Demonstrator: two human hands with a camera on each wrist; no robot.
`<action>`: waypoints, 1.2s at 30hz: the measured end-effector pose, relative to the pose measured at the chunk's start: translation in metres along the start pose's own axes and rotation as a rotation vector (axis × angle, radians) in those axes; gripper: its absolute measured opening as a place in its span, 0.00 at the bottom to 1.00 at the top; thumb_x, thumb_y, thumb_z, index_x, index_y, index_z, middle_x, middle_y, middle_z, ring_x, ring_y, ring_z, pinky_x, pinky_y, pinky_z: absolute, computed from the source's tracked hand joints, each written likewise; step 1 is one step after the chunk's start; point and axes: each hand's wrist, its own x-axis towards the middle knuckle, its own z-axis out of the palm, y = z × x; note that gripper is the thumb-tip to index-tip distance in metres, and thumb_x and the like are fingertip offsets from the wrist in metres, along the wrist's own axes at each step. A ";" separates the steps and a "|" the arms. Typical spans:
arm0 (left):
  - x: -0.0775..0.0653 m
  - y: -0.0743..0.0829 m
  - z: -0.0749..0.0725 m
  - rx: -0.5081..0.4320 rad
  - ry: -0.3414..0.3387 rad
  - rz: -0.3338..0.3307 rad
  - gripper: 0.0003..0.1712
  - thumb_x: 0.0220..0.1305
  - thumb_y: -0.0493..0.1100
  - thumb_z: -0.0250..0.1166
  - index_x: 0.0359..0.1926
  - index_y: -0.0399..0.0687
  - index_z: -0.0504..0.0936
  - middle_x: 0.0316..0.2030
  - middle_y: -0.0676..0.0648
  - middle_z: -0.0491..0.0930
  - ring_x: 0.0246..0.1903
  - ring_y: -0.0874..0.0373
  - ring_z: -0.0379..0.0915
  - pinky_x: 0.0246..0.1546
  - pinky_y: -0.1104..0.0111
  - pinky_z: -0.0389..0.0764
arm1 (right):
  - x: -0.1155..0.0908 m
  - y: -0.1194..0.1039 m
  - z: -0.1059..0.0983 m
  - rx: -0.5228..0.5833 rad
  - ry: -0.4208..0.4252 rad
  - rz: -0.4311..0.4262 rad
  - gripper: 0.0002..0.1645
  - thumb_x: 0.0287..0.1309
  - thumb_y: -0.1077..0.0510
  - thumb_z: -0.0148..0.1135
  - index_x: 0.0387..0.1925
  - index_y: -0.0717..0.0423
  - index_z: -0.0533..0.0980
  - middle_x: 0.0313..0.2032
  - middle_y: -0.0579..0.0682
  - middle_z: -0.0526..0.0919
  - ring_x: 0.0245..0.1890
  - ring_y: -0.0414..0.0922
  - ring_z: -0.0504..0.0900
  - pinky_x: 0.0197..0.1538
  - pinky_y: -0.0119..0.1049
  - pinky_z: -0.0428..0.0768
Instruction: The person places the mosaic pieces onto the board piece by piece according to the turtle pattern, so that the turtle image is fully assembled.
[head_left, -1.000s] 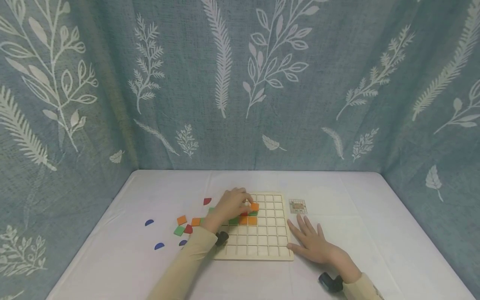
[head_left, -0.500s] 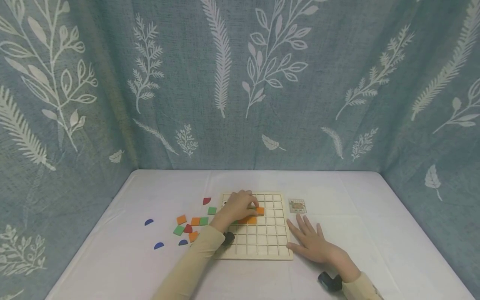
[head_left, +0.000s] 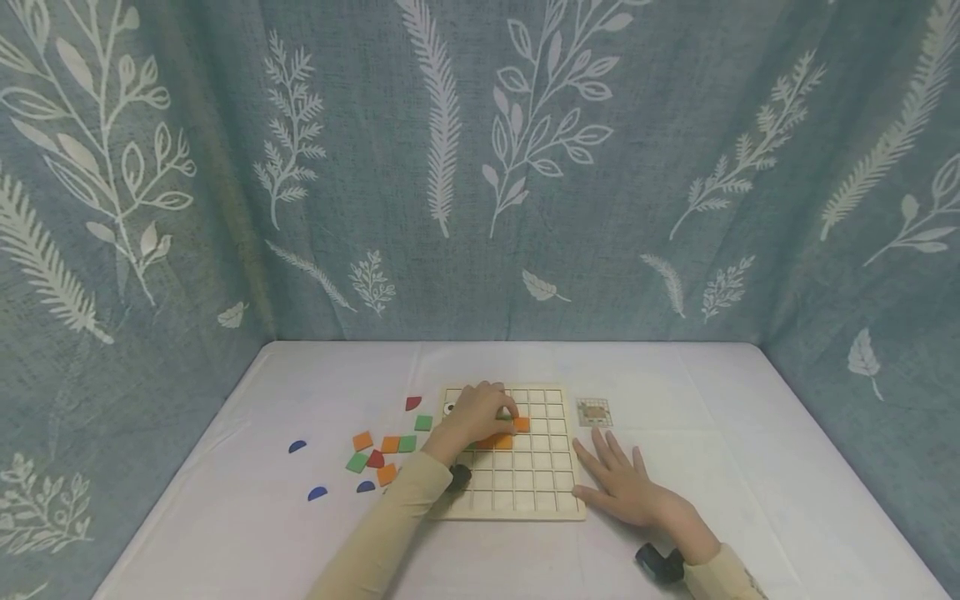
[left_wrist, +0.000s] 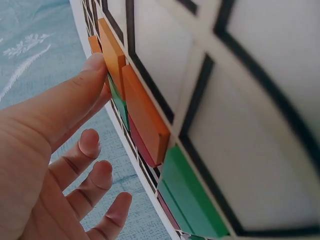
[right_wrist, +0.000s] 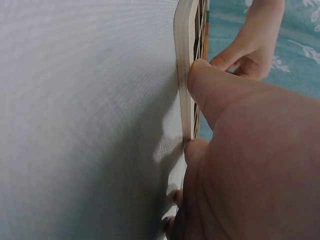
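Observation:
My left hand point(head_left: 477, 417) reaches over the wooden grid board point(head_left: 525, 483) and pinches an orange square tile point(head_left: 521, 424) between thumb and index finger, low over a cell. In the left wrist view the thumb partly covers this orange tile point(left_wrist: 94, 44), while the other fingers stay off the board. Beside it, two more orange squares point(left_wrist: 145, 115), green squares point(left_wrist: 192, 195) and a red piece point(left_wrist: 144, 142) sit in the grid. My right hand point(head_left: 626, 487) lies with fingers spread at the board's right side, its thumb and index fingertips at the edge point(right_wrist: 185, 95).
Loose pieces lie left of the board: orange squares point(head_left: 363, 441), green squares point(head_left: 423, 422), red quarter-rounds point(head_left: 413, 403) and blue half-rounds point(head_left: 317, 493). A small printed card point(head_left: 594, 412) lies beyond the right hand. A patterned curtain point(head_left: 465, 275) stands behind the white table point(head_left: 225, 533).
My left hand has carried the orange tile slightly right and toward me, down to a cell past the other orange squares, then nearly stopped. My right hand has stayed in place.

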 end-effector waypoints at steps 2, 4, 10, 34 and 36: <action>-0.001 0.000 0.000 -0.005 -0.001 -0.005 0.14 0.48 0.55 0.69 0.37 0.57 0.86 0.25 0.55 0.70 0.27 0.61 0.60 0.32 0.66 0.63 | 0.000 0.000 0.000 -0.004 0.000 0.000 0.43 0.61 0.35 0.45 0.71 0.49 0.50 0.71 0.62 0.39 0.70 0.61 0.33 0.62 0.66 0.31; -0.001 -0.001 0.001 -0.011 -0.001 -0.011 0.14 0.48 0.54 0.69 0.37 0.57 0.86 0.24 0.56 0.69 0.27 0.61 0.60 0.32 0.66 0.62 | 0.000 0.000 0.001 -0.008 -0.001 0.000 0.43 0.61 0.35 0.45 0.71 0.49 0.50 0.71 0.62 0.39 0.70 0.61 0.33 0.62 0.66 0.31; -0.001 -0.002 0.003 -0.018 -0.001 -0.018 0.15 0.48 0.55 0.69 0.38 0.57 0.86 0.24 0.57 0.68 0.26 0.61 0.60 0.32 0.66 0.62 | 0.000 -0.001 0.001 -0.012 -0.003 -0.003 0.43 0.61 0.35 0.45 0.71 0.50 0.50 0.71 0.62 0.39 0.70 0.61 0.33 0.62 0.66 0.31; -0.007 -0.004 0.000 -0.054 0.023 -0.025 0.13 0.52 0.52 0.69 0.39 0.57 0.85 0.25 0.54 0.72 0.26 0.61 0.61 0.32 0.67 0.61 | 0.002 0.002 0.003 -0.015 0.007 -0.006 0.43 0.61 0.34 0.43 0.71 0.49 0.49 0.71 0.62 0.39 0.70 0.61 0.33 0.62 0.66 0.31; -0.009 -0.005 -0.001 -0.068 0.034 -0.022 0.13 0.52 0.51 0.69 0.39 0.56 0.85 0.26 0.55 0.74 0.26 0.61 0.61 0.32 0.66 0.62 | 0.002 0.003 0.003 -0.008 0.007 -0.008 0.43 0.62 0.34 0.43 0.71 0.49 0.49 0.71 0.62 0.38 0.70 0.61 0.33 0.62 0.66 0.31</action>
